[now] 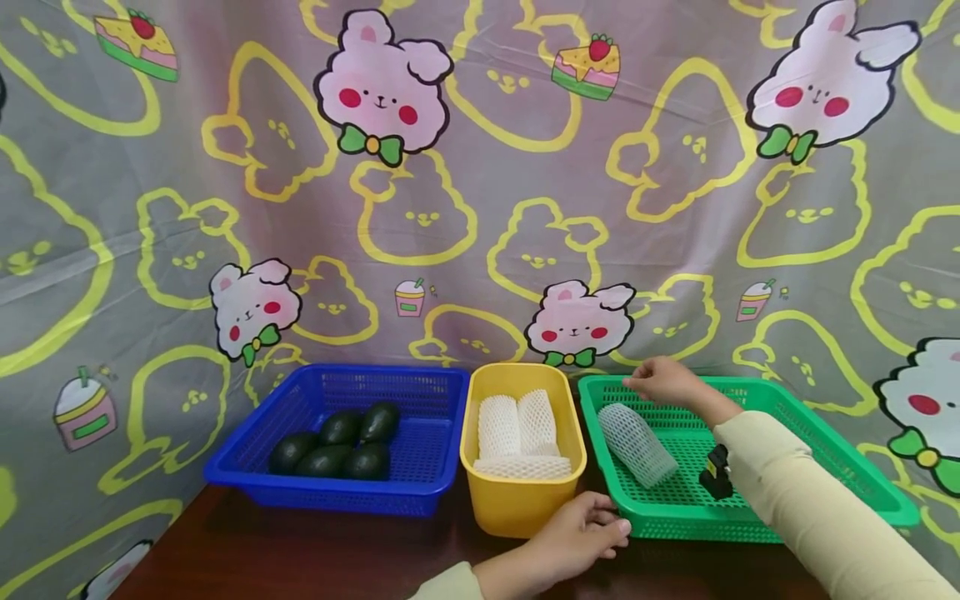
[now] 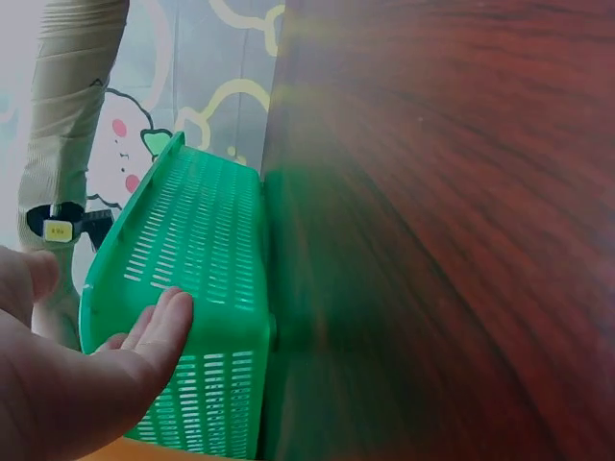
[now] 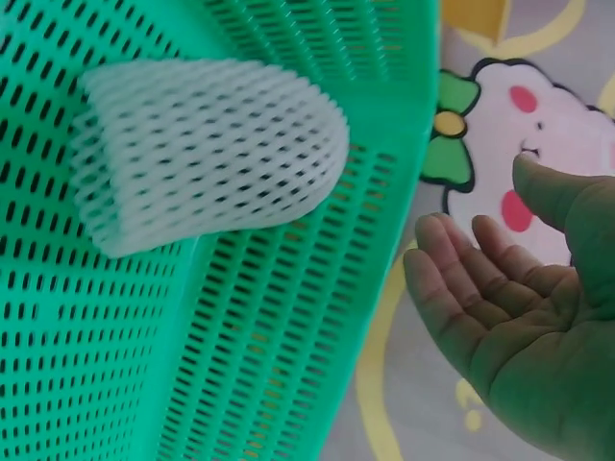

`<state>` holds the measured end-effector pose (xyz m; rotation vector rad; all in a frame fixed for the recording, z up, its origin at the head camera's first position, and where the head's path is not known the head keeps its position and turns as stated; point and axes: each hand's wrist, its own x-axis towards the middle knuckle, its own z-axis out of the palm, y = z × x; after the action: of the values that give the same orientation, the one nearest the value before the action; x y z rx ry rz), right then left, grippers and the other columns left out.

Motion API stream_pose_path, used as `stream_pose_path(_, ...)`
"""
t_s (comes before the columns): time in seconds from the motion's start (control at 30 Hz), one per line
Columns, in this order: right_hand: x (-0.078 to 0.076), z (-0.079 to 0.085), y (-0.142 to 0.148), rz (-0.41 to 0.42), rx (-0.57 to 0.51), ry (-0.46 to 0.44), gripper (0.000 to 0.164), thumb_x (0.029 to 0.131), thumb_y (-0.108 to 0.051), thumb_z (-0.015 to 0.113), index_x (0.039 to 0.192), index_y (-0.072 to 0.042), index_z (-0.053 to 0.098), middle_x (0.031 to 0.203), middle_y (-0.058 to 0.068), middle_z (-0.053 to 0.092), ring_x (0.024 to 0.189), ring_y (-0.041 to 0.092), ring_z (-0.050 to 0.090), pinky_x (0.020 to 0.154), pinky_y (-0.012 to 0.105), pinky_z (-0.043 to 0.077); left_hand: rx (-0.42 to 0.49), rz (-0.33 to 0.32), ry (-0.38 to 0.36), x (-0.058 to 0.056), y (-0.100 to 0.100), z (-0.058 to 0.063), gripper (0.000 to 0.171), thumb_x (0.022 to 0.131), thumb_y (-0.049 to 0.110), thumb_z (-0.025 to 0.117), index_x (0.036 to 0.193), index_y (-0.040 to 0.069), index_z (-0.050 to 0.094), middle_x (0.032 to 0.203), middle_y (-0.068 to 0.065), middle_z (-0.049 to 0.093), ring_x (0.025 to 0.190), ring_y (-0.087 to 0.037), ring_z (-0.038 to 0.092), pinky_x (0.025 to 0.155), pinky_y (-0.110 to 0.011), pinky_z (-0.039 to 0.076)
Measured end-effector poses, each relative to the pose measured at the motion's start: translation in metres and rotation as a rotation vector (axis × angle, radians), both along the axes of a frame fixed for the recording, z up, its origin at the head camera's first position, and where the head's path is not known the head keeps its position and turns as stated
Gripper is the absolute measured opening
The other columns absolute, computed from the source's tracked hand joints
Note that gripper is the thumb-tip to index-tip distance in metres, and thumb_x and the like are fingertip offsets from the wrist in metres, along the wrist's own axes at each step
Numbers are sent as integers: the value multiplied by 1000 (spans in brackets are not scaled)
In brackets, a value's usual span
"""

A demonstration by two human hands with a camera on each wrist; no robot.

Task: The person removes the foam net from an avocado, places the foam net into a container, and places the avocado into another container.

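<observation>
My right hand point(image 1: 663, 385) is raised over the back left corner of the green basket point(image 1: 750, 525), its fingers loosely bent and nothing in them. The right wrist view shows its palm point(image 3: 538, 355) beside the basket's rim. Below it, a white foam net sleeve point(image 1: 637, 444) lies aslant in the left part of the basket; its wide end point(image 3: 101, 163) shows in the right wrist view. My left hand point(image 1: 573, 537) is at the basket's front left corner, its fingertips point(image 2: 173, 312) against the outer wall and its thumb held apart.
A yellow bin point(image 1: 517, 508) with several white foam net sleeves point(image 1: 498, 425) stands left of the green basket. Further left, a blue basket point(image 1: 360, 500) holds several dark green avocados point(image 1: 325, 461). All stand on a dark wooden table point(image 1: 300, 550) before a patterned cloth point(image 1: 465, 208).
</observation>
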<state>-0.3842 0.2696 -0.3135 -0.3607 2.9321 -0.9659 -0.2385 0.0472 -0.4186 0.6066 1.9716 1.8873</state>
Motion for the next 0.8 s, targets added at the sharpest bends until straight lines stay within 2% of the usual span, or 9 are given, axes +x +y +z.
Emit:
stream_pose_path(0.2,-12,-9,1,22,118,76,33,92,-25,67,100,7,62,92,15,64,81,27,59,67,41,51,151,-16,-67,-2,7,-2,14,102,12,50,106,-1,51,101,-17,65,97,-37,66,80,-41,55)
stream_pose_path(0.3,-16,-12,3,58,185,96,36,88,-24,72,98,9,64,96,20,65,86,33,61,73,47,52,175,-10,-101,-3,10,-3,14,103,13,47,103,0,51,100,-18,66,97,-37,66,80,-42,55)
stream_pose_path(0.4,-20,-15,4,69,251,76,44,85,-28,76,101,11,64,100,22,65,92,38,61,77,50,52,169,2,-132,-5,13,-3,16,104,15,45,102,1,51,99,-17,66,96,-35,67,79,-41,56)
stream_pose_path(0.5,-26,-20,5,72,296,9,39,84,-31,77,81,4,61,75,8,57,68,23,55,61,36,48,178,1,-146,-6,15,-2,16,105,14,43,100,1,51,99,-20,66,97,-36,67,80,-42,55)
stream_pose_path(0.57,-29,-23,5,88,317,-26,41,84,-31,76,64,-6,50,61,-2,39,54,13,36,51,27,34,186,-6,-151,-6,16,-2,17,105,13,42,99,0,51,100,-22,66,97,-37,66,81,-43,55)
stream_pose_path(0.63,-31,-28,4,102,324,-68,52,85,-31,76,57,-15,35,58,-5,20,53,10,16,51,27,19,190,-12,-158,-6,17,-1,17,105,13,41,98,0,50,100,-23,66,98,-37,66,81,-43,55)
stream_pose_path(0.67,-32,-30,4,108,327,-78,56,85,-31,76,56,-17,30,57,-6,17,53,9,13,51,26,17,192,-13,-161,-6,18,-2,17,105,13,41,98,0,50,99,-23,67,98,-38,66,81,-43,55)
stream_pose_path(0.73,-32,-34,3,112,337,-107,58,85,-32,76,56,-18,28,57,-6,16,53,8,11,51,25,16,192,-10,-169,-6,19,-2,17,105,13,41,97,0,50,99,-23,67,97,-38,67,80,-43,55)
stream_pose_path(0.8,-32,-37,1,95,349,-143,53,84,-33,77,60,-16,33,60,-5,21,55,10,17,52,26,20,187,-6,-176,-6,20,-3,17,105,13,41,96,1,50,98,-23,67,96,-37,67,80,-42,55)
